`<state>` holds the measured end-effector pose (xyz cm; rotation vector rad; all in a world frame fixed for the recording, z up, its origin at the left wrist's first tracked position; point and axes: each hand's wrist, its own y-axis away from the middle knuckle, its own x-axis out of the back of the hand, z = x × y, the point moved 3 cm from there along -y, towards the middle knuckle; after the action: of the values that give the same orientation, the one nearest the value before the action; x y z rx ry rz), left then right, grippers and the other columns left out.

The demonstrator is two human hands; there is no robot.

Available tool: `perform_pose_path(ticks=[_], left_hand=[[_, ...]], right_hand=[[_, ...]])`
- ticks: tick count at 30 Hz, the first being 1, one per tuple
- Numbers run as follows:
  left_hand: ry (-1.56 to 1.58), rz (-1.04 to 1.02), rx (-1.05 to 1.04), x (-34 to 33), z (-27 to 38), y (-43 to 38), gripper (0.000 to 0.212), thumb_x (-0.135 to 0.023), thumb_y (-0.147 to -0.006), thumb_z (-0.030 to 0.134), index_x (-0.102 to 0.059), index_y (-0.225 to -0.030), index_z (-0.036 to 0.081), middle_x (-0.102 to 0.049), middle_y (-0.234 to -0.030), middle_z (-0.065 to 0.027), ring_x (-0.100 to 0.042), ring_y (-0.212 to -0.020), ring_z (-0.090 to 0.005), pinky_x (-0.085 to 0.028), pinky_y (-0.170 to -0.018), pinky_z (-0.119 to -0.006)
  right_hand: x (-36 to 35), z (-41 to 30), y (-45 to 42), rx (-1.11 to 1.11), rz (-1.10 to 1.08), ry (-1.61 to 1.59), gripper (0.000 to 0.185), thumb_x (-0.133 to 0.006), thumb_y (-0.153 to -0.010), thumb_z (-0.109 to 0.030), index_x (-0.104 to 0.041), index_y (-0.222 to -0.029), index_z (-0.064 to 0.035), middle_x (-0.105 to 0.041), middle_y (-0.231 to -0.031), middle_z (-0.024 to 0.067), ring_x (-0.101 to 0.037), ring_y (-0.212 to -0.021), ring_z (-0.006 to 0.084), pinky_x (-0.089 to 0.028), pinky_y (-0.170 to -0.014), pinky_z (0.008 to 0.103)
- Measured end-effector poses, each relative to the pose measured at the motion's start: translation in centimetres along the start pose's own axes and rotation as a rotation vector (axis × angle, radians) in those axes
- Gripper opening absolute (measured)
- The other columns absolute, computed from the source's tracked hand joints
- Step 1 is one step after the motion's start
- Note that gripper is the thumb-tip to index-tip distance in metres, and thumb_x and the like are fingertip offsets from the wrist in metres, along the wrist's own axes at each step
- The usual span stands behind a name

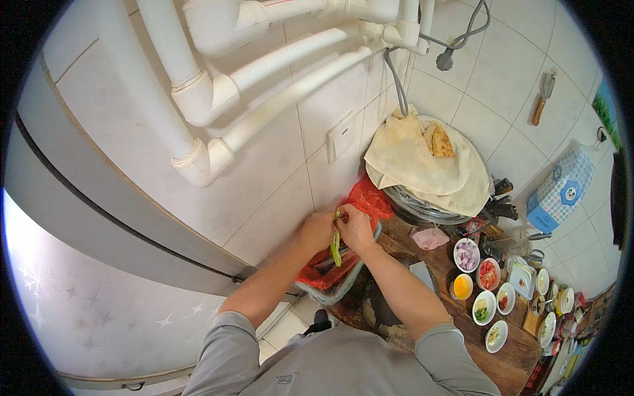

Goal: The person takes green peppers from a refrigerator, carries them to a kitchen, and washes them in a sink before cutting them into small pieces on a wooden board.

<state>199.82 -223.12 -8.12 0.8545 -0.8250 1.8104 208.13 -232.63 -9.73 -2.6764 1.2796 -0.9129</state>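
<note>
My left hand (318, 231) and my right hand (354, 228) meet above a plastic basket (346, 289) that holds a red plastic bag (317, 276). Between them hangs a long green vegetable (336, 250), which looks like a green pepper, pinched at its upper end by the fingers of both hands. Something small and dark red shows at my right fingertips; I cannot tell what it is. Behind my hands more red plastic bag (369, 198) lies against the wall. The contents of the basket are mostly hidden.
A large metal bowl (421, 213) bears flatbreads (421, 158). On the wooden table (465, 341) stand small bowls with chopped onion (466, 255), chopped tomato (488, 273) and egg (462, 287). A cleaver blade (421, 275) lies beside my right forearm. White pipes (297, 106) run along the wall; a refrigerator (124, 307) stands left.
</note>
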Motion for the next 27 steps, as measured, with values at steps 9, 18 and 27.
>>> perform_pose_path(ticks=[9,18,27], left_hand=[[0.273,0.199,-0.075,-0.4,-0.3,-0.1,0.058,-0.055,-0.080,0.000,-0.043,-0.137,0.009,-0.057,-0.120,-0.0234,-0.056,-0.108,-0.0408,-0.047,-0.089,-0.047],[0.050,0.131,0.277,-1.8,-1.2,0.1,0.027,-0.060,-0.082,0.008,-0.054,-0.108,0.009,-0.065,-0.090,-0.0231,-0.063,-0.084,-0.0433,-0.051,-0.074,-0.051],[-0.082,0.189,0.200,-0.5,0.2,0.3,0.018,-0.058,-0.083,0.012,-0.053,-0.099,0.005,-0.064,-0.080,-0.0225,-0.063,-0.076,-0.0419,-0.050,-0.070,-0.052]], right_hand=[[-0.1,0.2,-0.6,0.004,-0.010,-0.033,0.014,-0.068,-0.073,-0.001,-0.063,-0.086,0.0004,-0.066,-0.077,0.0134,-0.062,-0.063,0.0190,-0.049,-0.060,0.0312],[1.4,5.4,1.7,-0.210,-0.020,-0.526,0.007,-0.067,-0.081,-0.002,-0.062,-0.086,-0.0006,-0.065,-0.074,0.0040,-0.060,-0.068,0.0099,-0.049,-0.063,0.0262],[4.7,5.0,4.1,-0.180,0.197,-0.666,0.006,-0.065,-0.084,0.001,-0.059,-0.084,-0.0013,-0.063,-0.076,0.0037,-0.060,-0.065,0.0097,-0.050,-0.061,0.0241]])
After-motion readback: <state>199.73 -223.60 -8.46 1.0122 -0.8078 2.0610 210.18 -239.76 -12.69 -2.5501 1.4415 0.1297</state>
